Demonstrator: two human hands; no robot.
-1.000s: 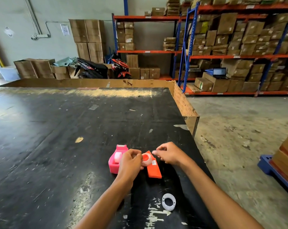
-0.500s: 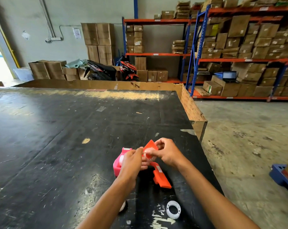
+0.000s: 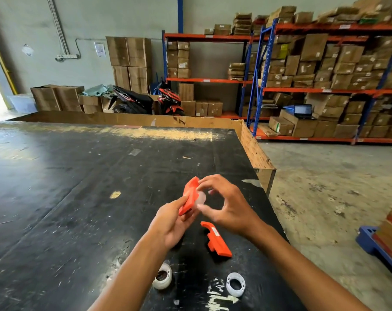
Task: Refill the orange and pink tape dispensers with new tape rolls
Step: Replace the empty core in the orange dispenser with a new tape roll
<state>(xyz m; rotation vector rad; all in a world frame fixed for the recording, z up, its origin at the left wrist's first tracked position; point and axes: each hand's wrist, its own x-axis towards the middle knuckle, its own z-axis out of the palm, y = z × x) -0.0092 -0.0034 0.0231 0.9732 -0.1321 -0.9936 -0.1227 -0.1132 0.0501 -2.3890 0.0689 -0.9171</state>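
My left hand [image 3: 171,223] holds one half of the orange tape dispenser [image 3: 189,196] lifted above the black table [image 3: 78,198]. My right hand [image 3: 226,205] pinches a clear tape roll [image 3: 201,197] against that half. The other orange half [image 3: 216,240] lies flat on the table below my right hand. A clear tape roll [image 3: 162,276] stands near my left forearm. A white empty core ring [image 3: 235,284] rests to its right. The pink dispenser is hidden, out of sight behind my hands.
The table's right edge and corner [image 3: 267,173] are close to my right hand, with concrete floor [image 3: 325,187] beyond. A cardboard wall [image 3: 145,120] borders the table's far side. A blue pallet with boxes [image 3: 379,243] stands at the right. Shelving with cartons fills the background.
The orange dispenser came apart: one half rose in my left hand, the other stayed on the table. The view shifted closer, and the pink dispenser dropped out of sight.
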